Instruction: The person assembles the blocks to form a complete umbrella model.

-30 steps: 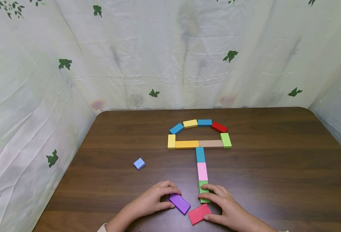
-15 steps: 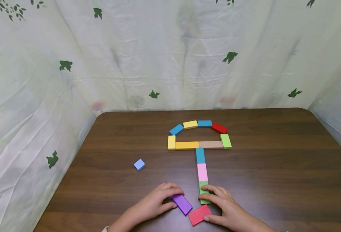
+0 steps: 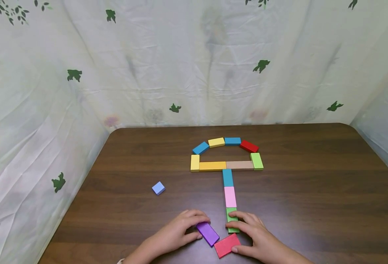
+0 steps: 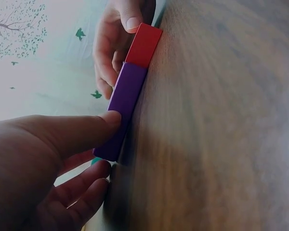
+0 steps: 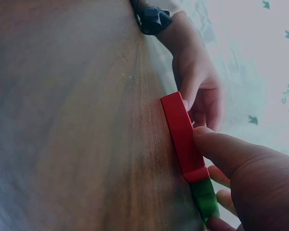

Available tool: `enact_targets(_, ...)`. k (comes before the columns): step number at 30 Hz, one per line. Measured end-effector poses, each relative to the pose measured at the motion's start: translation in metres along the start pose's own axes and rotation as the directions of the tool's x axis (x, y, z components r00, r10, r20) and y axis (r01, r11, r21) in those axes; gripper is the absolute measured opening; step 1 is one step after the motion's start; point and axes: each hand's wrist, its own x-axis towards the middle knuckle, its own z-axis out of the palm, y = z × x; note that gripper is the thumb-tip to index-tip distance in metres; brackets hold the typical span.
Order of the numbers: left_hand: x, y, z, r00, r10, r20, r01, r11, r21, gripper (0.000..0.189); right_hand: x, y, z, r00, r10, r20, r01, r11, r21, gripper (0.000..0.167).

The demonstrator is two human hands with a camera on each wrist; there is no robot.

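Note:
My left hand (image 3: 185, 228) holds a purple block (image 3: 208, 234) at its far left end, thumb on the near side and fingers on the far side. That block's other end meets the left corner of a red block (image 3: 227, 245), and the two lie at an angle. The right hand (image 3: 251, 231) spans the red block and a green block (image 3: 232, 220). Its thumb touches the red block's right end, while its fingertips rest on the green one. In the left wrist view, the purple block (image 4: 121, 110) runs end to end with the red block (image 4: 143, 44).
Beyond the green block, a pink block (image 3: 230, 197) and a blue block (image 3: 227, 178) continue the line to a closed outline with an orange block (image 3: 212, 166) along its base. A small light-blue block (image 3: 158, 188) lies apart at left. Patterned cloth (image 3: 194, 66) hangs behind the brown table (image 3: 313, 198).
My left hand has slid the purple block to the right, closing the gap to the red block. The right hand has stayed in place on the red and green blocks.

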Motion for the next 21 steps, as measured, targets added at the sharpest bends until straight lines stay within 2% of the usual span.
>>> enact_targets(6, -0.001, -0.001, -0.002, 1.0, -0.025, 0.002, 0.025, 0.999, -0.048, 0.038, -0.001, 0.0, 0.001, 1.0, 0.011, -0.022, -0.011, 1.0, 0.01, 0.051)
enact_targets(10, -0.001, -0.003, -0.005, 0.998, -0.052, -0.033, 0.05, 0.996, -0.067, 0.039, -0.002, 0.001, 0.001, 0.998, -0.016, -0.054, 0.016, 1.0, 0.006, 0.057)
enact_targets(15, -0.001, -0.007, -0.012, 0.986, -0.061, -0.158, 0.056, 0.998, -0.038, 0.037, -0.002, 0.001, 0.001, 0.997, -0.016, -0.071, 0.017, 1.0, 0.009, 0.066)
enact_targets(21, -0.001, -0.014, -0.022, 0.944, -0.076, -0.322, 0.092, 0.995, 0.033, 0.039, -0.001, 0.001, 0.0, 0.998, 0.03, -0.048, -0.028, 0.999, 0.029, 0.069)
